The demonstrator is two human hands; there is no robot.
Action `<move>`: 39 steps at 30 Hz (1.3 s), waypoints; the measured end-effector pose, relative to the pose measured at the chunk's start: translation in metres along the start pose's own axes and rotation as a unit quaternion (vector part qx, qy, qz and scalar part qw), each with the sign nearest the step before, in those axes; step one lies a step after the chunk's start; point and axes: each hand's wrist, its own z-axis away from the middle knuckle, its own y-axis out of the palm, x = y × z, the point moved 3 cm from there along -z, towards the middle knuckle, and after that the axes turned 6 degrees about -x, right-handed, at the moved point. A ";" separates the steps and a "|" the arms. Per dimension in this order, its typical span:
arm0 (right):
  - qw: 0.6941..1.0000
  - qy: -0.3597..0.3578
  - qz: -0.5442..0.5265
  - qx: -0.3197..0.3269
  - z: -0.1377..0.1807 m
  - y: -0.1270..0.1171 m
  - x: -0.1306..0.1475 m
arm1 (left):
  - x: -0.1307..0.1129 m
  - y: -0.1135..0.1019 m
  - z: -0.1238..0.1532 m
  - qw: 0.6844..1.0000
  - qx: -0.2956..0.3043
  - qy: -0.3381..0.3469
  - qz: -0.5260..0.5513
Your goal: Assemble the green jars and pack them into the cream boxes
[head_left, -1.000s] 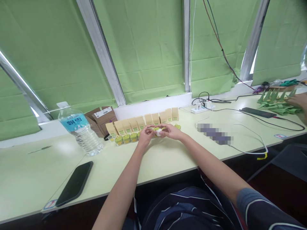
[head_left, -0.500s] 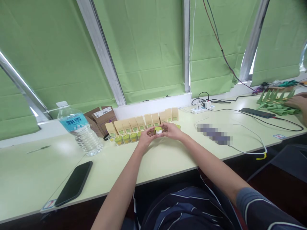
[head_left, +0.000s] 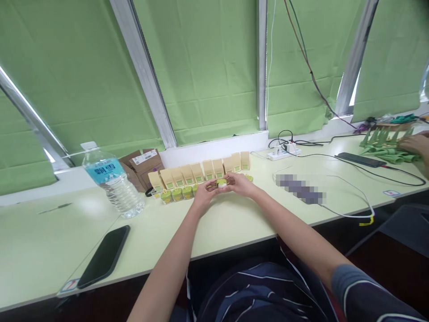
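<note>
Blinds (head_left: pixel 201 67) in green hang between grey frames (head_left: pixel 262 67) behind a pale worktop (head_left: pixel 231 228). On its left side a water bottle (head_left: pixel 114 185) stands before a brown carton (head_left: pixel 144 167); a phone (head_left: pixel 105 257) lies near the front edge, a pen (head_left: pixel 55 208) farther back. Paper bags (head_left: pixel 187 174) stand in a row towards the back, with green-topped pots (head_left: pixel 176 194) lined up before them. To the right are a power strip (head_left: pixel 283 153), a second phone (head_left: pixel 360 159) and pointed green shapes (head_left: pixel 385 145), with another person's hand (head_left: pixel 417 143) at them.

Near the middle, the left hand (head_left: pixel 203 191) and the right hand (head_left: pixel 241 184) face each other with a small green-and-white item (head_left: pixel 221 183) between them, in front of the bags. Thumb and fingers of each hand are curled and only slightly parted, pinching the item from opposite sides. It is small and partly covered, so its exact shape, and whether it touches the worktop, I cannot tell.
</note>
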 end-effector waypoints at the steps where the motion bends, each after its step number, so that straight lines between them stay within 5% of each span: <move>1: 1.000 0.001 -0.001 0.005 0.000 0.000 0.001 | 0.001 0.000 0.000 1.000 -0.003 -0.001 0.003; 9: 0.996 -0.020 0.083 -0.020 0.000 0.000 0.002 | 0.004 0.001 -0.002 1.000 -0.020 0.001 -0.003; 19: 0.999 0.032 0.005 0.015 -0.001 0.003 0.001 | -0.005 0.005 0.001 1.000 0.024 -0.002 0.012; 24: 0.997 0.052 -0.052 0.012 -0.002 0.004 0.000 | -0.009 0.009 0.005 0.999 0.030 0.025 -0.007; 33: 0.996 0.018 0.086 -0.018 0.004 -0.004 0.015 | -0.009 0.007 0.006 0.976 -0.044 0.123 -0.175; 39: 0.993 0.010 0.119 -0.006 0.004 -0.002 0.018 | -0.019 0.014 0.012 0.960 -0.006 0.192 -0.203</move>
